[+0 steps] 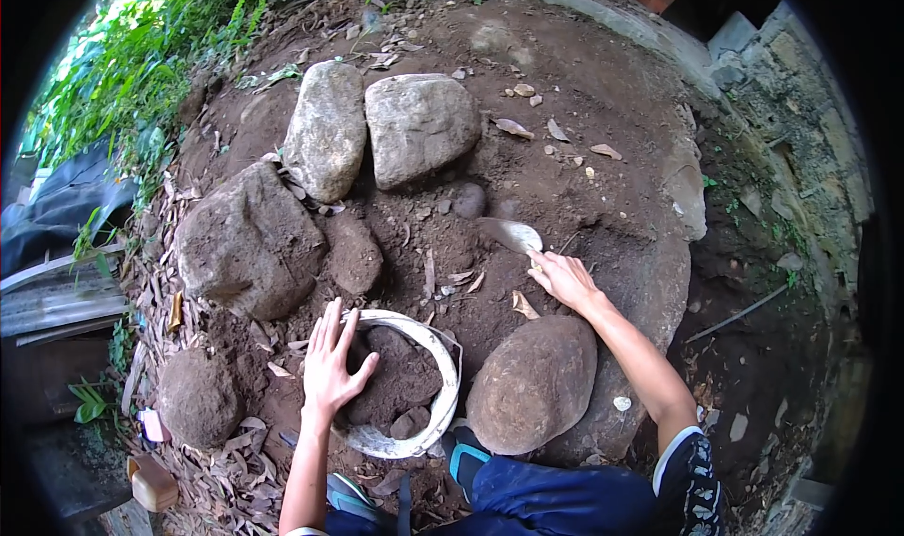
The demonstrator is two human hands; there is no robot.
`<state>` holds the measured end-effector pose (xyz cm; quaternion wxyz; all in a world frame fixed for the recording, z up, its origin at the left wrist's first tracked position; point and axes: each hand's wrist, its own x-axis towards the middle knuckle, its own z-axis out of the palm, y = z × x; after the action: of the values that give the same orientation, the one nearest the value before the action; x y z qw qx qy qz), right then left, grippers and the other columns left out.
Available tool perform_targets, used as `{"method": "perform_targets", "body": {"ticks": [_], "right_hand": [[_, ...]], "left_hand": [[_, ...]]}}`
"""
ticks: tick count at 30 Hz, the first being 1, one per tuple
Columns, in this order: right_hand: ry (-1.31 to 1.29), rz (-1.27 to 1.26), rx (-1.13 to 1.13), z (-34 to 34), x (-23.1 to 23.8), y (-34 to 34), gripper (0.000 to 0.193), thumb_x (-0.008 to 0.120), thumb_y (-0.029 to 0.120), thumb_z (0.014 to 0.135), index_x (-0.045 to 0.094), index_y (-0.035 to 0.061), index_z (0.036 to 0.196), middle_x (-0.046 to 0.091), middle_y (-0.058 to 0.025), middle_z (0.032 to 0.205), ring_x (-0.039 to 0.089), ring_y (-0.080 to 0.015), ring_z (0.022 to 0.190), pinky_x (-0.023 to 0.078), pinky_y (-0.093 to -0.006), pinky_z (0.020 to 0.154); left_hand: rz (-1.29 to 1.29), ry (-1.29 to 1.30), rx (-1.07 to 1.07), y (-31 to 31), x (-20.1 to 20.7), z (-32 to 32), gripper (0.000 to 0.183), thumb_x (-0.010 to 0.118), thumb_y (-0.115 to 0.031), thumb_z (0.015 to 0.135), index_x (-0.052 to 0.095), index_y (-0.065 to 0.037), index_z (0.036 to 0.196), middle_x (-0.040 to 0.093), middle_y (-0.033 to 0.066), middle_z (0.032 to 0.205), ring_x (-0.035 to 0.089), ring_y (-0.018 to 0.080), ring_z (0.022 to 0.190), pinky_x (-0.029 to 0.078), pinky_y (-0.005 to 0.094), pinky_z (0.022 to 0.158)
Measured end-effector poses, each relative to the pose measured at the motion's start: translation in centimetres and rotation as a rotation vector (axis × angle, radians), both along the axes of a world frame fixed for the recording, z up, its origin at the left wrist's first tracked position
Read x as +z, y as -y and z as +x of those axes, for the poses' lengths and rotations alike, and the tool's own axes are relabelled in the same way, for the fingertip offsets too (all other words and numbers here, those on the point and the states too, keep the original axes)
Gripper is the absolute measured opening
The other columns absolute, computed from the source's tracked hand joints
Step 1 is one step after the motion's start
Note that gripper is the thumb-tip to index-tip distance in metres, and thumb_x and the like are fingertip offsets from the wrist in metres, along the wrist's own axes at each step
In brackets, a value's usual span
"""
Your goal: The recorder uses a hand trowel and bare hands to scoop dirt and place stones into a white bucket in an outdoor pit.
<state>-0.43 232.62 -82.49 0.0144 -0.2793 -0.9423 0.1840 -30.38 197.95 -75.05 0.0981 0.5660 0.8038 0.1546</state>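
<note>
My right hand (563, 280) is closed round the handle end of a small trowel (513, 235), whose pale metal blade lies against the dark soil. My left hand (331, 365) lies on the left rim of a white bucket (448, 376), its fingers stretched out and the thumb spread over the opening. Inside the bucket is loose brown soil (400, 376) with a few clods in it. A small rounded stone (468, 200) sits just left of the blade. Near my right forearm rests a large oval stone (533, 385), close to the bucket's right side.
Big stones stand beyond the bucket: an upright one (326, 131), a blocky one (422, 127) and a wide one (247, 242). A round stone (200, 398) lies at the left. Along the right, the ground drops beside a concrete edge (673, 244). Dry leaves (250, 470) litter the left.
</note>
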Motion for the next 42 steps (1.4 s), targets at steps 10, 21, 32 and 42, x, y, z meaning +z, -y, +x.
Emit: {"method": "perform_targets", "body": {"ticks": [10,21,32,42], "right_hand": [[-0.038,0.034,-0.28,-3.7,2.5,1.3,0.036,0.059,0.023,0.098,0.062,-0.0077,0.116,0.07,-0.0266,0.087,0.071,-0.0432,0.081,0.058,-0.0498,0.072],[-0.042,-0.013,-0.155,-4.0,0.0,0.4,0.036,0.059,0.029,0.099,0.063,-0.0051,0.111,0.069,-0.0276,0.084,0.07,-0.0449,0.081,0.057,-0.0511,0.073],[-0.167,-0.277,-0.111,-6.3,-1.9,-3.2,0.043,0.062,0.034,0.1,0.064,-0.0053,0.115,0.068,-0.0259,0.075,0.072,-0.0369,0.073,0.055,-0.0473,0.071],[-0.193,-0.683,-0.432,-9.0,-1.2,0.5,0.035,0.061,0.029,0.101,0.064,0.0005,0.12,0.06,-0.0073,0.058,0.058,-0.0146,0.044,0.047,-0.0342,0.042]], "left_hand": [[0.153,-0.191,0.215,-7.6,-3.6,3.6,0.033,0.051,-0.028,0.102,0.067,-0.011,0.126,0.053,0.008,0.147,0.041,0.0215,0.143,0.014,0.0529,0.118],[0.192,-0.195,0.198,-8.0,-4.6,4.1,0.034,0.05,-0.029,0.103,0.068,-0.011,0.125,0.053,0.0083,0.148,0.041,0.0205,0.143,0.013,0.053,0.119],[0.157,0.113,0.023,-4.1,0.7,1.4,0.041,0.055,-0.024,0.101,0.059,-0.008,0.138,0.044,0.0175,0.154,0.034,0.0309,0.148,0.022,0.0469,0.121],[-0.042,-0.084,0.184,1.6,-1.9,-0.5,0.061,0.054,-0.032,0.101,0.036,-0.008,0.154,0.032,0.0136,0.161,0.027,0.0293,0.151,0.02,0.0454,0.123]]}}
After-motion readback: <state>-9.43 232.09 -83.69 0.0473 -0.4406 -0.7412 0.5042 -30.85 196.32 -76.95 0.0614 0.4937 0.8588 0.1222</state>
